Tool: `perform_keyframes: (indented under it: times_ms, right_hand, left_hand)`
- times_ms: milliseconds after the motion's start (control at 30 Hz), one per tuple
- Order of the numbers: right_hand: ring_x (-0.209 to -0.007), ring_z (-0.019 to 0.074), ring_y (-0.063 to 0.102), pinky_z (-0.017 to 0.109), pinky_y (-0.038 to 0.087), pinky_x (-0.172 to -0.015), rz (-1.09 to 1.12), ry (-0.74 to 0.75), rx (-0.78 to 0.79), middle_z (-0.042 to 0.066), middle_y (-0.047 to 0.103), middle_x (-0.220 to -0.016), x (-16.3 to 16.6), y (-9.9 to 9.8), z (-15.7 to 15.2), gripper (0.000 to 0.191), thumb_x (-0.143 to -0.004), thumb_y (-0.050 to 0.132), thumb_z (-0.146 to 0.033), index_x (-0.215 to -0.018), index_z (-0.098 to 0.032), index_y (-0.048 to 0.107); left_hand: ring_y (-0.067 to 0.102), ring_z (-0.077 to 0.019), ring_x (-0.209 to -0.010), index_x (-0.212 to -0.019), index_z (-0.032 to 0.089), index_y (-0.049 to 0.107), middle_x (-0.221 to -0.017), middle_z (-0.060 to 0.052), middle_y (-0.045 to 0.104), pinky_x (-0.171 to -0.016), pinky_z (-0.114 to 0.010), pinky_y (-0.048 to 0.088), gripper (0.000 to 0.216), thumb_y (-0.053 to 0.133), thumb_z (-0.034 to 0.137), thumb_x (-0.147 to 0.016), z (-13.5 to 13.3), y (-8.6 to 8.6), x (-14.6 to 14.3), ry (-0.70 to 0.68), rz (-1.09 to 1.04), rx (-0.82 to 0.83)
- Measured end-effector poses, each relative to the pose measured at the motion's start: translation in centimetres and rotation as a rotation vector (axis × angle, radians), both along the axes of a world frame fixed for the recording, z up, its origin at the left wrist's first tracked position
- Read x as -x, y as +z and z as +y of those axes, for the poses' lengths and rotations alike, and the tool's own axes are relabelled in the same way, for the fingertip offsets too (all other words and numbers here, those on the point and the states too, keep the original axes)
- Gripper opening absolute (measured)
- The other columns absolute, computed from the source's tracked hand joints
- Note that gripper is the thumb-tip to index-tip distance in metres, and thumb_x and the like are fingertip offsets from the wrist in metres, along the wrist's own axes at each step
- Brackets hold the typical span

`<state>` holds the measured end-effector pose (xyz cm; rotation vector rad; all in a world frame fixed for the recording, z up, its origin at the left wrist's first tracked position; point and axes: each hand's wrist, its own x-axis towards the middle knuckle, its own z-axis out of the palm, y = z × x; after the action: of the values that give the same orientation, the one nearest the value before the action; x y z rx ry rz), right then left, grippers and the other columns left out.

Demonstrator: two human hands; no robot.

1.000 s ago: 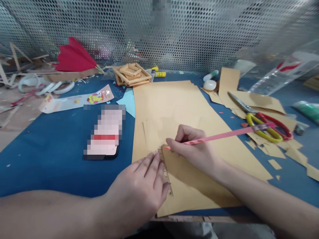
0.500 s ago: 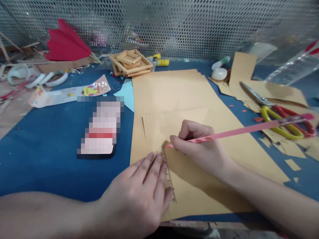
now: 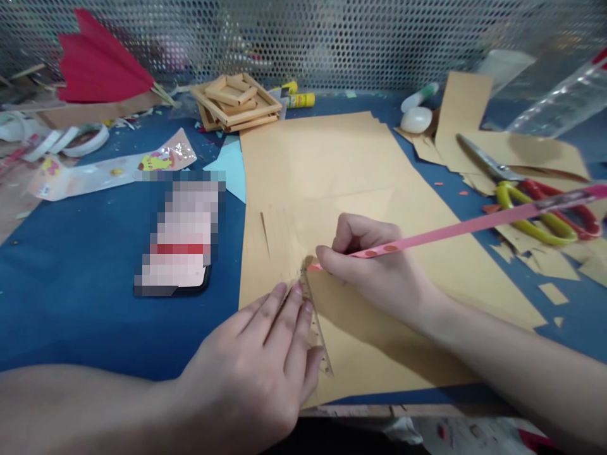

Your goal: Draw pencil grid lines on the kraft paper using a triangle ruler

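My left hand lies flat with fingers stretched out, pressing a clear ruler onto a large sheet of brown paper. My right hand is closed in a writing grip around a long pink pencil. The pencil's tip touches the paper at the ruler's far end, just beyond my left fingertips. A short dark line is marked on the paper to the left of the hands.
A phone lies on the blue mat left of the paper. Scissors with yellow and red handles rest on brown paper scraps at right. Wooden frames, glue sticks, a red folded paper piece and tape rolls stand by the mesh wall.
The view has tilted down and shifted a little, so everything sits slightly higher and to the left. Both hands hold the same pose on ruler and pencil.
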<state>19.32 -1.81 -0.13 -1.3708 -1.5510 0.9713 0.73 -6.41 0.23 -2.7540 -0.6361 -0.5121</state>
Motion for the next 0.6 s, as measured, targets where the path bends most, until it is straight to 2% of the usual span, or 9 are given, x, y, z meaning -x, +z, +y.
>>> perform_keyframes:
  times_ms: [600]
  right_hand:
    - [-0.046,0.0060,0.035,0.023,0.027,-0.042,0.039,0.039,0.065,-0.007,0.041,-0.050,-0.16,0.25,-0.28,0.031,-0.070,0.062,-0.010,-0.054,-0.020,0.038]
  left_hand:
    - [0.062,-0.0341,-0.103,-0.097,0.002,0.069,-0.108,-0.019,0.064,-0.081,-0.042,0.058,0.027,0.046,0.014,-0.091,0.21,0.49,0.06,-0.051,0.044,0.051]
